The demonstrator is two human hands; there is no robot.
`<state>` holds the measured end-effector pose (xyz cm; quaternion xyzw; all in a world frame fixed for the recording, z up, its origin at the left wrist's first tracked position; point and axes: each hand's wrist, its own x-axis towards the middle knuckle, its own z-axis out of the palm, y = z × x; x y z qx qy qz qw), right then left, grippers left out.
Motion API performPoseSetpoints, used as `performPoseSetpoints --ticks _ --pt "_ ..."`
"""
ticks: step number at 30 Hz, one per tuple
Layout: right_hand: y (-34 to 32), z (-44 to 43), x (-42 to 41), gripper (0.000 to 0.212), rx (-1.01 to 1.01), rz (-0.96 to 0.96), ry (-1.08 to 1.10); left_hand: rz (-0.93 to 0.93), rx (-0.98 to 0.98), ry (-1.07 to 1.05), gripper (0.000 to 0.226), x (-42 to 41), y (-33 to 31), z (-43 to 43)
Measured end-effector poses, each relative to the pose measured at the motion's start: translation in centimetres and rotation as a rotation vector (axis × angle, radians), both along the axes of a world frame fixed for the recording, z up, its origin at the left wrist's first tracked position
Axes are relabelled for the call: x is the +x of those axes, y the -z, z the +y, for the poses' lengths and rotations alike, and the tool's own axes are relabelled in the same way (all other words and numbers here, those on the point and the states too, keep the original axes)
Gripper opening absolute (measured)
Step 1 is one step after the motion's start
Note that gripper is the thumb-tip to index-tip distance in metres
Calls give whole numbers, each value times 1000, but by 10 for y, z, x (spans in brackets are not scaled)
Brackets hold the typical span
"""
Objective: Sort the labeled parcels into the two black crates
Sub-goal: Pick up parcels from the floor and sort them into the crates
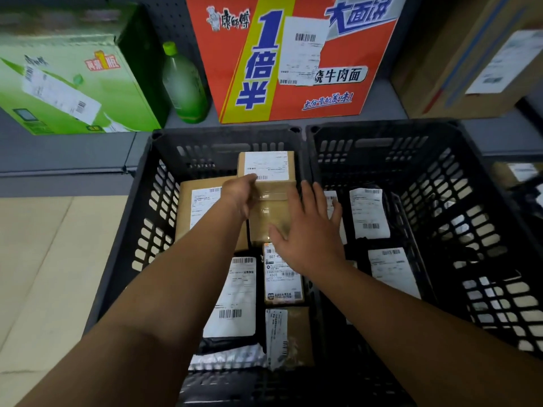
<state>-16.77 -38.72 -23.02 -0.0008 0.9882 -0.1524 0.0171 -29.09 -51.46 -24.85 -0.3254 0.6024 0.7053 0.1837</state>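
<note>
Careful: your left hand (239, 195) pinches the taped box (269, 195), right hand (308, 227) fingers spread flat; loosen unevenly and it tips onto neighbouring parcels.

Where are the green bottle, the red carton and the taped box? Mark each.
green bottle (182, 83), head view, on its body.
red carton (296, 92), head view, on its front.
taped box (269, 198), head view, on its taped top.

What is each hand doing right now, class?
Left hand: closed on the taped brown box.
Right hand: open, flat against that box.
</note>
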Motion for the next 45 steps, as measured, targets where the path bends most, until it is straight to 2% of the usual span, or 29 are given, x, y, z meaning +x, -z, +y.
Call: performPoseSetpoints --ticks 4,7,10,13,17,19,21,24,25,28,31,37,45 --pt "-2 1 0 79 -37 6 3 -69 -29 106 31 10 -13 2" --pt "-6 5 3 73 -105 44 -18 -68 -146 145 44 26 -34 3" --pt "-16 25 25 74 -114 19 -58 33 -279 174 57 40 -58 -2" --pt "-43 66 59 76 -36 8 -77 172 -415 243 69 59 -90 -4" --pt "-111 135 108 74 61 121 28 354 -517 384 90 86 -145 15" --pt "-148 169 137 74 72 173 136 437 -522 460 78 120 -195 46" --pt "-180 199 169 73 73 202 227 510 -517 504 52 163 -240 80" --pt "-211 241 226 73 57 223 311 593 -508 639 35 220 -269 133" --pt "-218 255 246 73 60 235 327 614 -503 698 35 238 -272 148" --pt "-225 294 308 68 80 233 384 636 -520 873 56 293 -273 194" --pt "-218 327 366 71 38 182 541 650 -537 1007 64 343 -265 232" --pt "-177 362 447 62 -379 205 958 663 -595 1135 56 411 -239 273" --pt "-155 383 478 56 -555 228 1066 690 -731 1221 45 431 -229 290"
